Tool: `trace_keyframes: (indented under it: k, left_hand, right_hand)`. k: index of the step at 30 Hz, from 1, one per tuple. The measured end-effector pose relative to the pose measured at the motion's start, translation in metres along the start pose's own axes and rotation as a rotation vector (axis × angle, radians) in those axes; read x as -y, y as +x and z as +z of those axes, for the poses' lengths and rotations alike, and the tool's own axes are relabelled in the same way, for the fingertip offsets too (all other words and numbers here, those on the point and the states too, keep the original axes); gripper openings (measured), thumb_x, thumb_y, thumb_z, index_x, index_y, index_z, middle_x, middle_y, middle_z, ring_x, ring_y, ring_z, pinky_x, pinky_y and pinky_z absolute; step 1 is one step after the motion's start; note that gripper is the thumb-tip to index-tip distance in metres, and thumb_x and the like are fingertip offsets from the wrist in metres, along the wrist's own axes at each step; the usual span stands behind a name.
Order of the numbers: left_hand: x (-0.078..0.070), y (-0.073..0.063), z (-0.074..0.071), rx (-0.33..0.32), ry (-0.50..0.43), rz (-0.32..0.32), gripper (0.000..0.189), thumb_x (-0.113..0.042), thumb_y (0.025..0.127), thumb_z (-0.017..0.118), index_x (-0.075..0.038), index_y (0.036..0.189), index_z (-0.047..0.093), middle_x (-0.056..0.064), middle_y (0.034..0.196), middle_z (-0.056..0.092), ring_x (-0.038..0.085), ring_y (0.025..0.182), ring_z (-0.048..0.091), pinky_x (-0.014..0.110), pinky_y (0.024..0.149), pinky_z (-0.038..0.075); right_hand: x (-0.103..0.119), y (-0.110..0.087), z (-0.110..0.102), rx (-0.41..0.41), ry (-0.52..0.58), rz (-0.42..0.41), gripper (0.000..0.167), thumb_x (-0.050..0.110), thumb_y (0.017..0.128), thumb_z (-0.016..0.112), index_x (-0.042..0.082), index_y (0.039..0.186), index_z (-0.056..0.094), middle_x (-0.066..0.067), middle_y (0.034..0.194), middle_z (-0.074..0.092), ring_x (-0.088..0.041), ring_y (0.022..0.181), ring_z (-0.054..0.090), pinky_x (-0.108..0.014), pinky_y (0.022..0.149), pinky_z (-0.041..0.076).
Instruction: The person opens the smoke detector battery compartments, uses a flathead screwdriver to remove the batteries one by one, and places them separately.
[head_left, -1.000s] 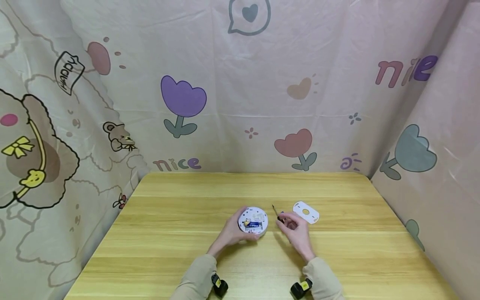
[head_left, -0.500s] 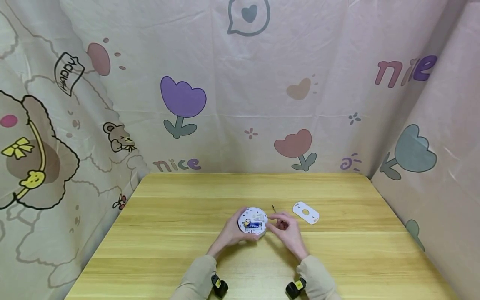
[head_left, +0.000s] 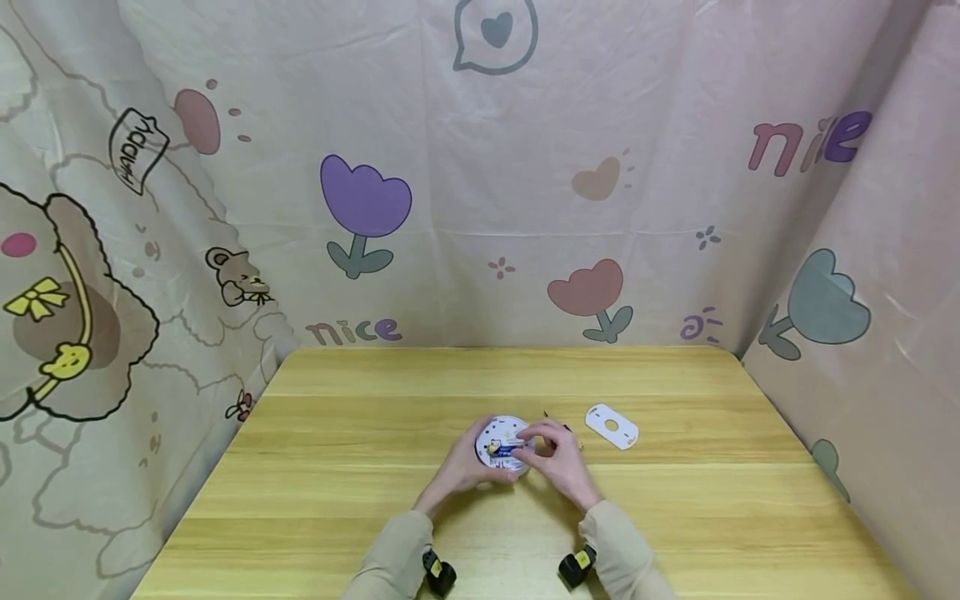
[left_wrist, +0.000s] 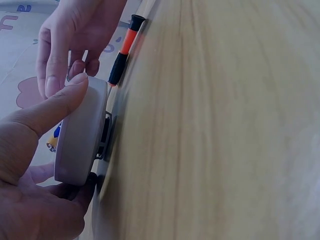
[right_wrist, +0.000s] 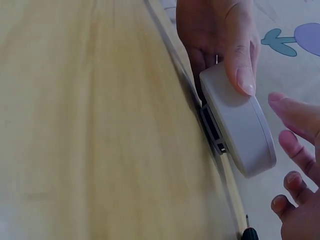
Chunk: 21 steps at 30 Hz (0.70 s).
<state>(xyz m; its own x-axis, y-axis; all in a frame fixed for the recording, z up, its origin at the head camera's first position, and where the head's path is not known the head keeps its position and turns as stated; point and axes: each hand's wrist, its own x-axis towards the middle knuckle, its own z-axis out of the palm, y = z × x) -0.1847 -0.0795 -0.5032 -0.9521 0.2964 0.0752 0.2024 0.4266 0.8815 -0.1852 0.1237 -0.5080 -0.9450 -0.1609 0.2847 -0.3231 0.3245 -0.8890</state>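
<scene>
My left hand (head_left: 461, 465) grips a round white smoke alarm (head_left: 495, 432) by its rim, its open battery side facing up. A blue battery (head_left: 503, 451) with a gold-coloured end lies in the compartment. Over that compartment reaches my right hand (head_left: 564, 468), thumb and forefinger slightly apart; in the right wrist view its fingers (right_wrist: 287, 102) are spread beside the alarm (right_wrist: 240, 125). The left wrist view shows my left thumb (left_wrist: 60, 107) pressing the rim, and the battery's end (left_wrist: 52, 144) sticking out past the alarm's far face. A raised dark grille (left_wrist: 104, 135) is on its underside.
A screwdriver (left_wrist: 125, 50) with an orange and black handle lies on the table just beyond my right hand, mostly hidden from the head view. A white oval plate (head_left: 622, 434) with a centre hole lies to its right. Printed curtains (head_left: 450, 275) stand behind the table.
My right hand has let go of the screwdriver on the table and moved left over the battery compartment. The left hand and alarm have stayed in place.
</scene>
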Motion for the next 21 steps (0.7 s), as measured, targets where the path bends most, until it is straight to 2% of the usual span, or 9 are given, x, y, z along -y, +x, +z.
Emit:
trace_keyframes:
  k: [4,8,10,13,14,16,21]
  left_hand:
    - [0.000,0.000,0.000,0.003,-0.005,-0.007,0.109,-0.018,0.066,0.094,0.005,0.153,0.032,0.032,0.144,0.050,0.047,0.129,0.052,0.065,0.111,0.043]
    - [0.000,0.000,-0.001,0.008,0.007,0.002,0.108,-0.018,0.067,0.094,0.006,0.152,0.032,0.032,0.143,0.051,0.046,0.128,0.054,0.063,0.109,0.045]
    - [0.000,0.000,-0.001,0.014,0.015,0.010,0.109,-0.019,0.067,0.094,0.006,0.152,0.032,0.032,0.143,0.051,0.046,0.127,0.054,0.062,0.108,0.046]
    - [0.000,0.000,-0.002,0.022,0.022,0.020,0.109,-0.018,0.067,0.094,0.008,0.152,0.031,0.033,0.142,0.051,0.046,0.125,0.055,0.062,0.107,0.048]
    - [0.000,0.000,-0.002,0.025,0.024,0.020,0.110,-0.018,0.067,0.094,0.008,0.152,0.030,0.033,0.142,0.051,0.046,0.125,0.055,0.061,0.107,0.048]
    - [-0.001,0.000,-0.002,0.025,0.030,0.022,0.110,-0.018,0.067,0.094,0.008,0.152,0.030,0.033,0.141,0.051,0.045,0.125,0.055,0.061,0.107,0.048]
    - [0.000,0.000,-0.002,0.027,0.024,0.024,0.110,-0.018,0.067,0.094,0.008,0.152,0.029,0.033,0.141,0.051,0.046,0.124,0.056,0.062,0.106,0.048]
  right_hand:
    - [0.002,0.005,0.001,0.028,-0.072,-0.030,0.023,0.019,0.076,0.087,0.017,0.097,0.077,0.003,0.104,0.072,-0.020,0.107,0.062,-0.045,0.100,0.053]
    - [0.002,0.012,0.001,0.067,-0.146,-0.072,0.023,0.019,0.074,0.088,0.017,0.094,0.077,0.002,0.102,0.072,-0.029,0.113,0.062,-0.063,0.113,0.041]
    - [0.001,0.014,0.001,0.092,-0.197,-0.083,0.023,0.019,0.073,0.088,0.018,0.093,0.077,0.001,0.102,0.072,-0.031,0.115,0.063,-0.065,0.120,0.030]
    - [0.000,0.017,0.001,0.124,-0.270,-0.092,0.023,0.020,0.072,0.089,0.019,0.092,0.076,0.001,0.102,0.072,-0.031,0.115,0.063,-0.066,0.122,0.025]
    - [0.001,0.017,0.001,0.132,-0.285,-0.093,0.024,0.020,0.072,0.089,0.019,0.092,0.076,0.001,0.102,0.072,-0.031,0.116,0.063,-0.066,0.122,0.024]
    - [0.002,0.019,0.001,0.147,-0.303,-0.098,0.024,0.020,0.072,0.089,0.018,0.092,0.076,0.000,0.102,0.072,-0.030,0.114,0.063,-0.065,0.119,0.032]
    - [0.004,0.023,0.000,0.179,-0.365,-0.124,0.025,0.021,0.071,0.090,0.019,0.092,0.076,0.000,0.104,0.071,-0.024,0.110,0.061,-0.055,0.102,0.050]
